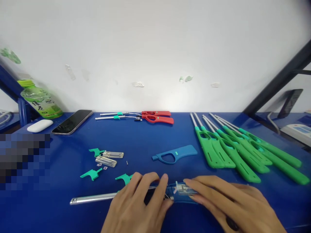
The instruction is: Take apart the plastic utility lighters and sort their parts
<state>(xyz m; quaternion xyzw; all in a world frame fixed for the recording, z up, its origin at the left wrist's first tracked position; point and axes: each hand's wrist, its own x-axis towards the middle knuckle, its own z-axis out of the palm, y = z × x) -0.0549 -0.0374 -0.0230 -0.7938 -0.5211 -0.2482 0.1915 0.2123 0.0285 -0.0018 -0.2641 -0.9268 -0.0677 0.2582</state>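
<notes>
Right hand (233, 204) pinches a clear tank (182, 188), at about nine o'clock from it, over a blue shell (183, 198). Left hand (139, 204) bends its fingers over the shell's nine-o'clock end, grip impossible to tell; two more tanks (106, 161) lie at ten o'clock from the shell.

blue tabletop (136, 139): glossy, dark
drink bottle (41, 100): yellow-green cap, at the back left corner
smartphone (73, 122): screen up, beside a white oval object (40, 125)
red lighter handles (165, 120): two, along the back, metal tubes pointing left
green lighters (206, 147): fanned across the right, tubes toward the back
blue lighter handle half (182, 153): just left of the green lighters
clear fuel tanks (106, 161): two, left of centre, near a tiny screw (127, 162)
green triggers (92, 174): three, near the tanks
</notes>
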